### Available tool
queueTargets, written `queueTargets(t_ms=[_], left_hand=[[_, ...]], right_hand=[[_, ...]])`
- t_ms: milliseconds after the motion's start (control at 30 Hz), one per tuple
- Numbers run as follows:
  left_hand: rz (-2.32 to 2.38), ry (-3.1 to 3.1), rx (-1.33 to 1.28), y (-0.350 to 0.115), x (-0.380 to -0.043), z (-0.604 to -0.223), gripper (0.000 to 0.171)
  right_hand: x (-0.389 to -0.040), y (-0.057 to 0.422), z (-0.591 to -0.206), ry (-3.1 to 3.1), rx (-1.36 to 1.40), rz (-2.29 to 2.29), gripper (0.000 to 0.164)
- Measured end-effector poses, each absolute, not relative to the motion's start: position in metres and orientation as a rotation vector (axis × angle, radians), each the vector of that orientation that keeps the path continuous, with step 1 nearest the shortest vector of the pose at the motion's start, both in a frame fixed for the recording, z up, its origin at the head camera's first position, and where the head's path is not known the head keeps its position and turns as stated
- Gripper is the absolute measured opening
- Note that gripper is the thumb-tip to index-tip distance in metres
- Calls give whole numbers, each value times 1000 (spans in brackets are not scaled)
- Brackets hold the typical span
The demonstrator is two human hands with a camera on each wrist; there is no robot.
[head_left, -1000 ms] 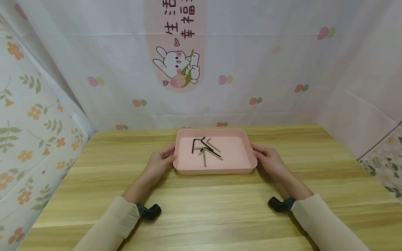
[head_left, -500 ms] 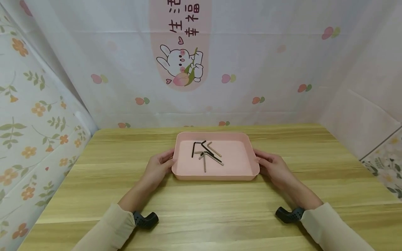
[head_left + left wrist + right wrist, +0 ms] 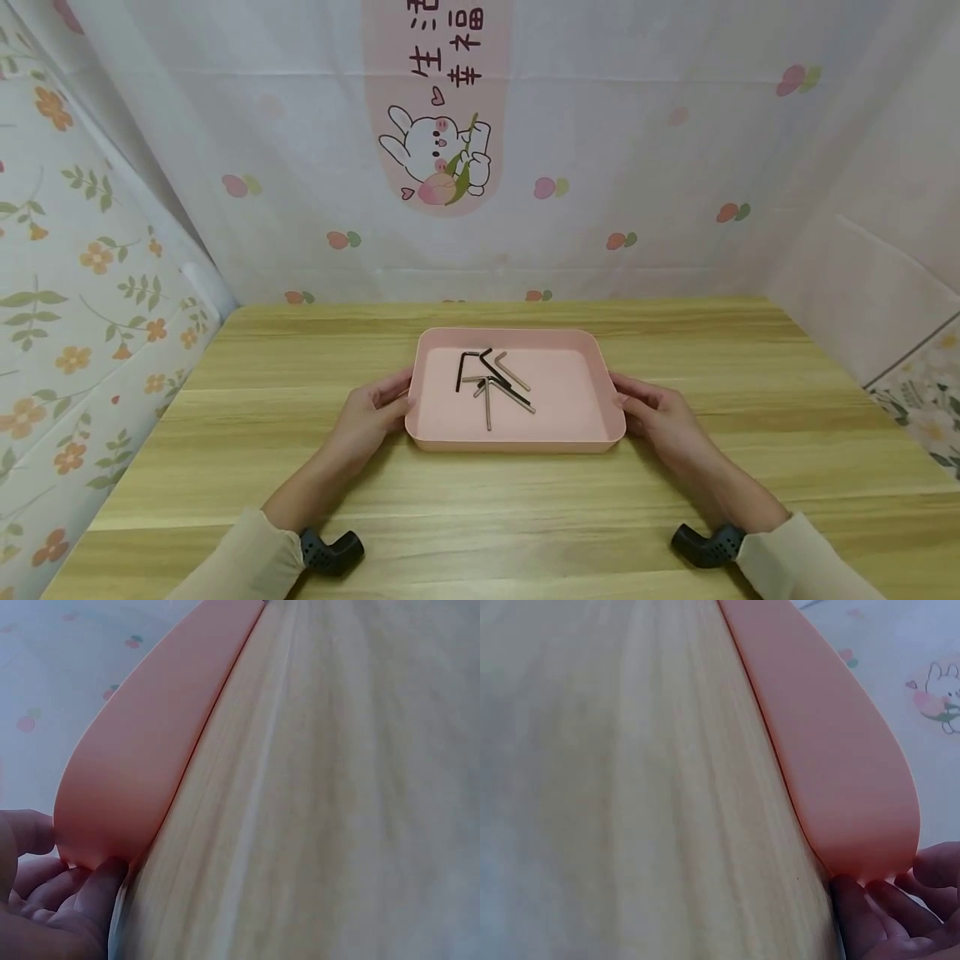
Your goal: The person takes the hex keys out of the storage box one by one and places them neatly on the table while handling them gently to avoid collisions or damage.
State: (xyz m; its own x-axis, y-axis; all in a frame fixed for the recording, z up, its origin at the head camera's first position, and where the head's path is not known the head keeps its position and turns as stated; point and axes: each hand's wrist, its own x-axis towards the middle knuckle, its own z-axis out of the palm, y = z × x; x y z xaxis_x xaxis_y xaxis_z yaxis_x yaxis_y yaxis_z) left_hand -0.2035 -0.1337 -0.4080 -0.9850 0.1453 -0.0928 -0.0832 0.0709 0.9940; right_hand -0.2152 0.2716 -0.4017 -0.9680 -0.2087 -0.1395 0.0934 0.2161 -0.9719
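A shallow pink tray [image 3: 573,396] lies on the wooden table, and in it is a loose pile of several L-shaped hex keys. Some, like the hex key [image 3: 459,375] at the left of the pile, are black; others, like the hex key [image 3: 514,372] at the upper right, are dull metal. My left hand [image 3: 371,417] grips the tray's left end, thumb at the rim. At the opposite end my right hand [image 3: 663,417] holds on the same way. Both wrist views show fingertips against the tray's outer wall [image 3: 142,750], low down by the table.
The wooden table [image 3: 480,517] extends around the tray on all sides. A white printed curtain [image 3: 600,150] hangs behind its far edge, with floral cloth [image 3: 75,333] at the left. A dark device [image 3: 330,552] is strapped to each wrist.
Both hands have drawn the tray across the table toward the person, away from the far edge. The hex keys have travelled with it, their arrangement looking the same.
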Motion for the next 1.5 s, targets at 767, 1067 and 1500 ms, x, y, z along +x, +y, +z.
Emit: queueTargets(t_ms=[767, 1067, 1500], left_hand=[[2005, 2232, -133, -127, -208, -386, 46], [1729, 2600, -9, -125, -219, -349, 36], [1328, 2545, 232, -104, -261, -335, 38]], right_hand=[[-229, 271, -403, 2068, -39, -1977, 64], [-233, 265, -405, 2065, -46, -1967, 62], [-235, 262, -403, 2083, -69, -1985, 63]])
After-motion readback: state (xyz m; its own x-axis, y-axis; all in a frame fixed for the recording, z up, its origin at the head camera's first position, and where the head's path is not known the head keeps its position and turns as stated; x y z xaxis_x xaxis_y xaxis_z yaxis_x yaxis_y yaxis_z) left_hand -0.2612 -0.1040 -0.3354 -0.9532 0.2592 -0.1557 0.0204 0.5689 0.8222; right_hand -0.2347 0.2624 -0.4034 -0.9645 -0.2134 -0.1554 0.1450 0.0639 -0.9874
